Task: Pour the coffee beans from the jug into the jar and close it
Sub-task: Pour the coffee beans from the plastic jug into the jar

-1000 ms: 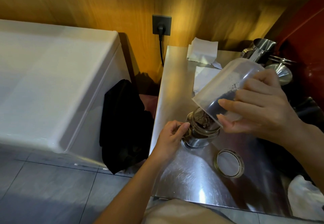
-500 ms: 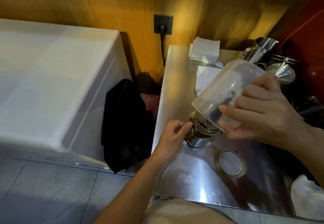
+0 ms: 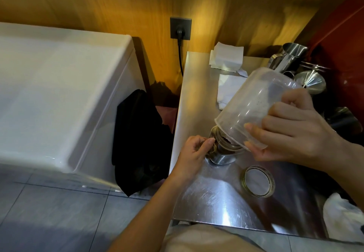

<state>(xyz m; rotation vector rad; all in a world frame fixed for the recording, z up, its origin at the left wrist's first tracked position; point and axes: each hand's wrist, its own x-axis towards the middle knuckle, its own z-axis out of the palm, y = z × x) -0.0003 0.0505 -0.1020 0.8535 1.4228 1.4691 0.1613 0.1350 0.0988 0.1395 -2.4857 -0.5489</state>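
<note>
A clear plastic jug (image 3: 254, 102) is tipped steeply, mouth down, with its rim over the opening of a small glass jar (image 3: 222, 150) on the steel table (image 3: 212, 196). My right hand (image 3: 291, 131) grips the jug from the right side. My left hand (image 3: 194, 151) holds the jar's left side. Brown coffee beans fill the jar; only specks cling inside the jug. The jar's round metal lid (image 3: 258, 180) lies flat on the table to the right, in front of the jar.
White paper napkins (image 3: 226, 56) lie at the table's back. Steel pitchers and a funnel (image 3: 313, 80) crowd the back right. A white cloth (image 3: 340, 216) sits at the front right. A white chest (image 3: 59, 86) and black fabric (image 3: 137, 139) stand left of the table.
The jug has tipped steeper and its dark beans have run out into the jar; the jug now looks nearly empty. Both hands keep their hold.
</note>
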